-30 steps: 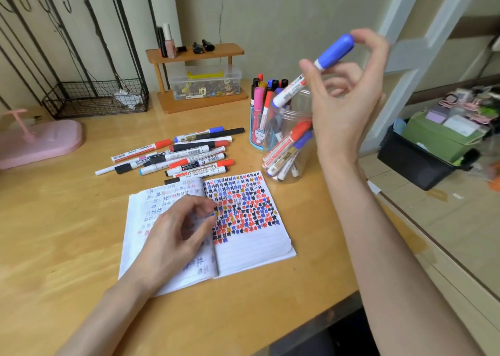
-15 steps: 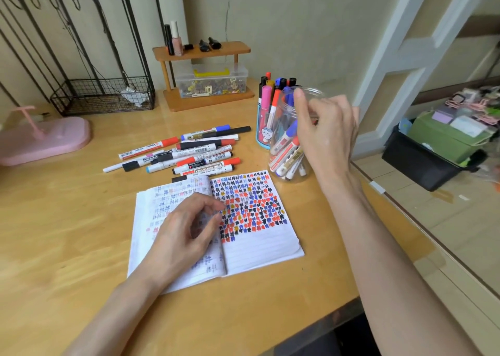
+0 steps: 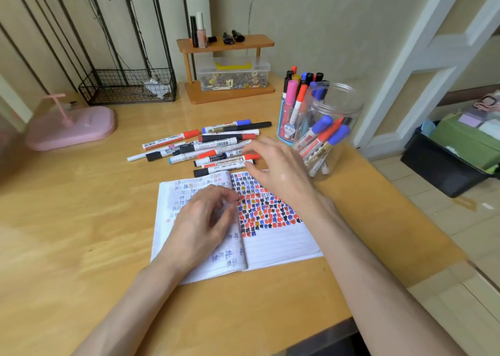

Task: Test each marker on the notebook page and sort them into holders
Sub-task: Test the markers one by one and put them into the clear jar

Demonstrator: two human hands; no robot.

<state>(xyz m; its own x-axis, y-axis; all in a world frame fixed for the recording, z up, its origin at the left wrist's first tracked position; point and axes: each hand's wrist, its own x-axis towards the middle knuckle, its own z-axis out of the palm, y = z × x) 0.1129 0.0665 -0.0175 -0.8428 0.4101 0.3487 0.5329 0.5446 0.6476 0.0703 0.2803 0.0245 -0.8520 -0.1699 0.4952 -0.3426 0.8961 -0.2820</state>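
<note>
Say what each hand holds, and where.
Nothing is held. Right hand hovers open over the loose markers; left hand rests on the notebook, left page.

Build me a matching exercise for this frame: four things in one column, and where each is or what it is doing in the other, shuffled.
Column A
1. left hand
2. right hand
3. clear jar
4. pink-capped marker

Column B
a. stands in the blue holder
b. rests on the left page of the notebook
c. contains blue- and red-capped markers leaning inside
d. reaches toward the loose markers

Pairs: 1-b; 2-d; 3-c; 4-a
</note>
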